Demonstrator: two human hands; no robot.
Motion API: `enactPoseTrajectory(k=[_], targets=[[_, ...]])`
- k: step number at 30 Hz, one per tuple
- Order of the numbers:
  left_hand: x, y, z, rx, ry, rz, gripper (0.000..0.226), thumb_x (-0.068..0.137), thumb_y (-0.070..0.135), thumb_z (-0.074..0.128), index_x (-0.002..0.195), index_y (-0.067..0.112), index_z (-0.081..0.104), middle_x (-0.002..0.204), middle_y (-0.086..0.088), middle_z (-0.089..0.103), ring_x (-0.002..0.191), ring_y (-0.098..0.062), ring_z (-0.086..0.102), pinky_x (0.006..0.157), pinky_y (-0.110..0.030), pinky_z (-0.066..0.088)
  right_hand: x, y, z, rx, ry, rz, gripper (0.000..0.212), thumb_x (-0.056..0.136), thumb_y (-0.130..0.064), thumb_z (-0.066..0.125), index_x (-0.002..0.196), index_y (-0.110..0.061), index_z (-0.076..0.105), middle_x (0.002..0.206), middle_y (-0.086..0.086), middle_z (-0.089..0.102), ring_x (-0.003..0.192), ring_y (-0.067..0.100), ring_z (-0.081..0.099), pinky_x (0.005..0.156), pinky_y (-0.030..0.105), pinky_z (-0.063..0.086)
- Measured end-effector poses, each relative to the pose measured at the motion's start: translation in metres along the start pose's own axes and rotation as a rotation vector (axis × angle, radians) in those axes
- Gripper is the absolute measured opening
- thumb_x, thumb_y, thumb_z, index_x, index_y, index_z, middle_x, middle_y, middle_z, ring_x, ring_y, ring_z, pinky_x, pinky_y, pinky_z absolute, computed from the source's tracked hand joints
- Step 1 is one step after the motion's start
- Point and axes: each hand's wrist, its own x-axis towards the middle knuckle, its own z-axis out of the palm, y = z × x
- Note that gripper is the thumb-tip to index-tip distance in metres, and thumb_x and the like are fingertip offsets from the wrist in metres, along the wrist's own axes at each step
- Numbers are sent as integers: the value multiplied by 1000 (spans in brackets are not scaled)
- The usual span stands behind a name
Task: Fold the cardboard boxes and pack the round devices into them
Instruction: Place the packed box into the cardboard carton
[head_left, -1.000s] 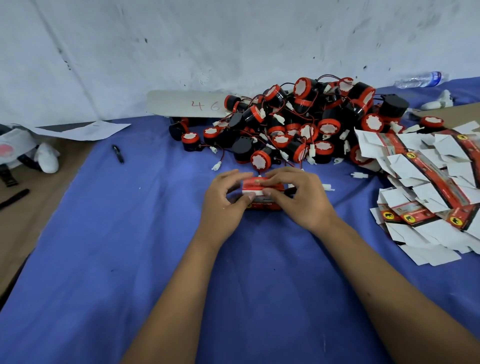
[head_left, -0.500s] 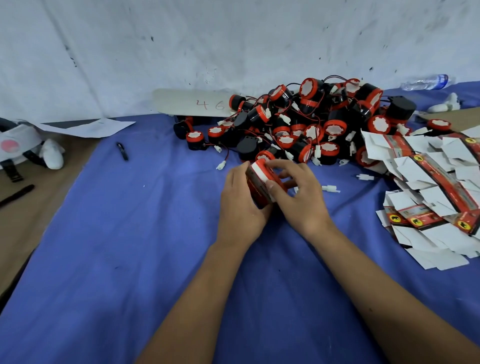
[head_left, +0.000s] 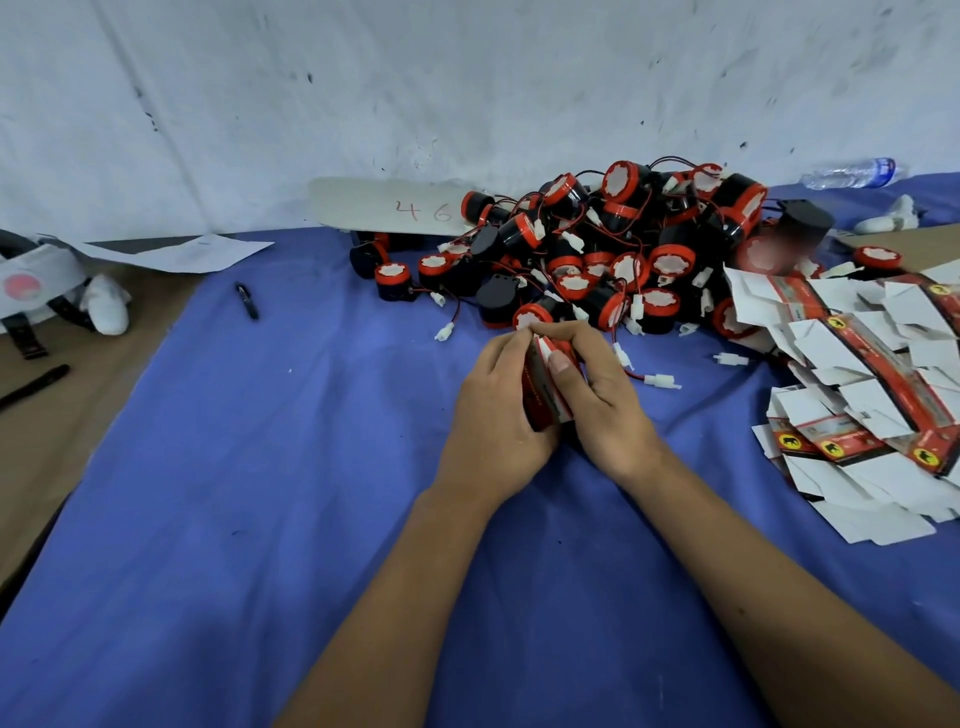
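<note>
A small red cardboard box (head_left: 543, 389) stands on end between both hands at the table's middle. My left hand (head_left: 493, 405) wraps its left side, fingers curled over the top. My right hand (head_left: 597, 395) grips the right side, its thumb pressing on the white flap at the box's top. Behind the hands lies a heap of round black-and-red devices (head_left: 613, 249) with red wires and white plugs. A pile of flat unfolded boxes (head_left: 862, 395), white with red printed bands, spreads at the right.
Blue cloth (head_left: 260, 493) covers the table. A black pen (head_left: 247, 301) lies at the left, a white board marked 46 (head_left: 395, 208) leans at the wall, a water bottle (head_left: 852, 174) lies far right. Loose white plugs (head_left: 660, 381) sit near my right hand.
The box lay flat under both hands a second ago; it has been turned up onto its end, and my right thumb has moved onto the top flap.
</note>
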Motion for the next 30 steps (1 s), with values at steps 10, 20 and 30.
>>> enactPoseTrajectory(k=[10,20,30], targets=[[-2,4,8,71,-25,29,84,80,15,80,154,7,40,144,-4,52,121,-19,58,99,-30,53,4,-9,2,-59,69,46,23,107,-15,50,122,-24,65,121,-2,62,122,13,53,101,19,42],[-5,-3,3,-117,183,34,82,72,24,90,143,17,50,134,10,60,117,-14,64,92,-39,57,-2,-23,6,305,22,163,49,100,-10,38,141,-25,62,142,1,48,135,11,48,107,30,48],[0,-8,-4,-5,115,97,72,77,25,89,140,12,57,141,4,58,127,-15,59,95,-40,57,-3,-14,-6,466,38,255,8,100,-9,58,106,-15,57,121,15,66,107,32,69,79,39,61]])
